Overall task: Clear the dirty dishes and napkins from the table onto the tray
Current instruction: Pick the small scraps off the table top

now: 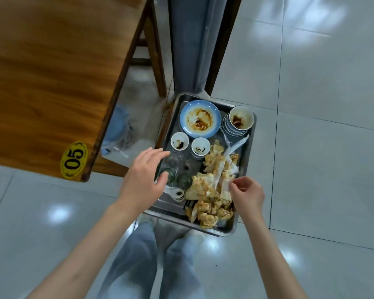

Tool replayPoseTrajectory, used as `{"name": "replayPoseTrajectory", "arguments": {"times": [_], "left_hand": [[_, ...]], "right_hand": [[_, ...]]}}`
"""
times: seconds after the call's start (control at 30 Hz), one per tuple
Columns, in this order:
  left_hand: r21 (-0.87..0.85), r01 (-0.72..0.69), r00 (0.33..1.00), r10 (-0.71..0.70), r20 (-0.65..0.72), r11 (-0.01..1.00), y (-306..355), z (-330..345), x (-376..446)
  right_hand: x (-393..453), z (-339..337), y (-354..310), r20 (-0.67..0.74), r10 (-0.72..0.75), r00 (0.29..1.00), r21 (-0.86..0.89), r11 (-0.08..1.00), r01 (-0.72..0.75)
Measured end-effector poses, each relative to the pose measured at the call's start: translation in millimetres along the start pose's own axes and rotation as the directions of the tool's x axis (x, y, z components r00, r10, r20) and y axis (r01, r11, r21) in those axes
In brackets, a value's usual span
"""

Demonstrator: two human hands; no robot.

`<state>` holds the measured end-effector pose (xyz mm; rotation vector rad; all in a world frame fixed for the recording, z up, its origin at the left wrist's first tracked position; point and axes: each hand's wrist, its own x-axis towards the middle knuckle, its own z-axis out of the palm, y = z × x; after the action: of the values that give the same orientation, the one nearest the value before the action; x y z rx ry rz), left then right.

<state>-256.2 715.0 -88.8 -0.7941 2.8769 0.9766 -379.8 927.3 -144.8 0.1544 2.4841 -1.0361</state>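
Observation:
A metal tray point(245, 212) sits low beside the wooden table point(52, 72). It carries a stained blue plate point(200, 118), a stack of bowls point(238, 121), two small white cups point(179, 141), several glasses point(183, 180), white spoons point(177, 194) and a heap of soiled napkins point(209, 195). My left hand point(144, 180) hovers over the tray's left edge, fingers spread and holding nothing. My right hand point(247, 194) is at the napkin heap, fingers curled, with fingertips pinching a strip of napkin.
The table's corner bears a yellow oval "05" label point(73, 160). A blue-grey curtain point(192, 39) and a table leg point(154, 50) stand behind the tray. Glossy floor tiles point(322, 147) surround it. My legs in light jeans point(151, 260) are just below the tray.

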Motion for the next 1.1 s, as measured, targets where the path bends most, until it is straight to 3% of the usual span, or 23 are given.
{"name": "replayPoseTrajectory", "arguments": {"times": [0.13,0.43,0.67,0.93,1.1], "left_hand": [[-0.010,0.017,1.000,-0.017,0.014,1.000,-0.5,16.3,-3.0],[-0.010,0.035,0.997,-0.034,0.073,0.999,-1.7,31.0,-12.2],[-0.004,0.038,0.999,-0.037,0.038,0.999,0.4,19.2,-5.7],[-0.037,0.064,0.995,-0.066,-0.078,0.997,7.1,-36.0,1.8],[-0.030,0.097,0.985,-0.101,-0.140,0.995,-6.8,-85.9,11.5]], "right_hand": [[13.1,5.0,22.0,-0.025,0.044,0.999,-0.018,0.999,-0.044],[21.5,32.0,46.7,0.120,0.173,0.978,-0.089,0.983,-0.163],[31.3,25.7,40.3,0.076,0.208,0.975,-0.030,0.978,-0.207],[8.9,9.8,-31.6,0.155,-0.006,0.988,-0.058,0.998,0.015],[-28.0,23.8,-106.2,0.265,-0.184,0.946,-0.034,0.979,0.200]]}}
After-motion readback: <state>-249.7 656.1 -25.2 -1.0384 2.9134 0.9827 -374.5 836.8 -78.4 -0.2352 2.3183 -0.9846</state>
